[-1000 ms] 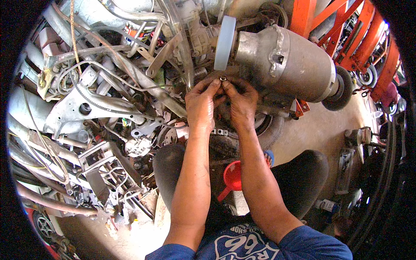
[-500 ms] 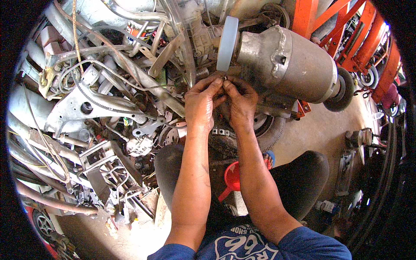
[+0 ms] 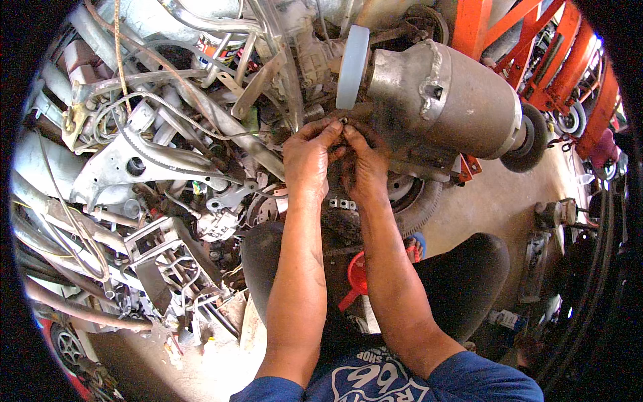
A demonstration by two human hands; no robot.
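Observation:
My left hand (image 3: 307, 159) and my right hand (image 3: 366, 159) are side by side, fingertips pinched together. Between thumbs and fingers sits a small, dark metal piece (image 3: 344, 120); it is too small to name. It lies just below the pale blue-white wheel (image 3: 352, 67) of a bench grinder (image 3: 449, 100), and I cannot tell whether it touches the rim. The grinder's grey, drum-shaped body has a weld seam round it. At its right end is a second, dark wheel (image 3: 526, 137). The curled lower fingers of both hands are partly hidden.
Heaped scrap metal fills the left: a silver control arm (image 3: 144, 161), a metal bracket frame (image 3: 171, 258), pipes and cables. Orange-red steel frames (image 3: 472, 30) stand behind the grinder. A red plastic funnel-like thing (image 3: 357, 273) shows between my forearms. Below the grinder is a toothed ring (image 3: 420, 208).
My right hand has shifted slightly left, closer to the left one. The small metal piece stays pinched just below the pale wheel. The grinder stands where it was.

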